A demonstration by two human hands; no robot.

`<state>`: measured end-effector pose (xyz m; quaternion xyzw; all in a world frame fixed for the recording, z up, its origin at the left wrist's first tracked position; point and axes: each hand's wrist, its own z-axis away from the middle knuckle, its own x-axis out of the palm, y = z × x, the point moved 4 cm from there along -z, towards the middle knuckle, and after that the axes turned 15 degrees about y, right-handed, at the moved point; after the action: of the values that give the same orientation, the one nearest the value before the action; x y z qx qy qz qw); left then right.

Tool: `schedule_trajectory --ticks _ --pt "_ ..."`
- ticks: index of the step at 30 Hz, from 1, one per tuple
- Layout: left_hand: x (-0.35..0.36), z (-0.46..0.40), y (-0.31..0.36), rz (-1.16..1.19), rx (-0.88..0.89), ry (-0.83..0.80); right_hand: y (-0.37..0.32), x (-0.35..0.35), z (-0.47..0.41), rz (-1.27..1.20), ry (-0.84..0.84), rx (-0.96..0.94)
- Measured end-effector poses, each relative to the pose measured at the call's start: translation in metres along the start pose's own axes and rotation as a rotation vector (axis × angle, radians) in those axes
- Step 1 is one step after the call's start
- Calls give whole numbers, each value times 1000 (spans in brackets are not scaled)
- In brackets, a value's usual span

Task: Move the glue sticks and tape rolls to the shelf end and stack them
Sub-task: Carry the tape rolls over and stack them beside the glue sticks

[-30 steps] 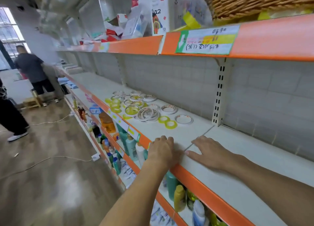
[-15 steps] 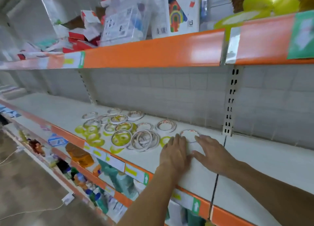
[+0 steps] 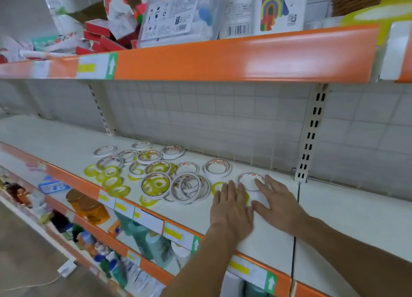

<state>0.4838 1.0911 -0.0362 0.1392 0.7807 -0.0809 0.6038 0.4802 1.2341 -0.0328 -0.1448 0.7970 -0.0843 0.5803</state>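
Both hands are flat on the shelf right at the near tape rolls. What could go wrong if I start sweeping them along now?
1. The loose tape rolls lie scattered and overlapping, so a flat push from the left hand and right hand may shove some off the shelf's orange front edge.
2. The small yellow rolls sit closest to that edge and would likely fall first.

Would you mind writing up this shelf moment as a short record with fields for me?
setting: shop shelf, white deck with orange front edge
tape rolls: many white-rimmed and yellow tape rolls scattered flat, some overlapping
nearest roll: white tape roll, under the right fingertips
left hand: fingers straight, flat on the deck, partly covering a yellow tape roll
right hand: fingers spread, flat on the deck
glue sticks: none that I can make out
stacking: not yet begun
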Motion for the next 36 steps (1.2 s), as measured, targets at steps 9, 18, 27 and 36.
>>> schedule_trajectory --ticks 9,18,27,36 --pt "0 -11 0 -63 18 -64 -1 1 -37 10 -147 20" --pt "3 -13 -1 -56 5 51 6 2 -65 -150 -347 92" --pt "6 -2 3 -6 -37 148 11 0 -67 -265 -204 92" --pt "-12 11 4 -48 -50 297 12 -23 -34 -40 -267 93"
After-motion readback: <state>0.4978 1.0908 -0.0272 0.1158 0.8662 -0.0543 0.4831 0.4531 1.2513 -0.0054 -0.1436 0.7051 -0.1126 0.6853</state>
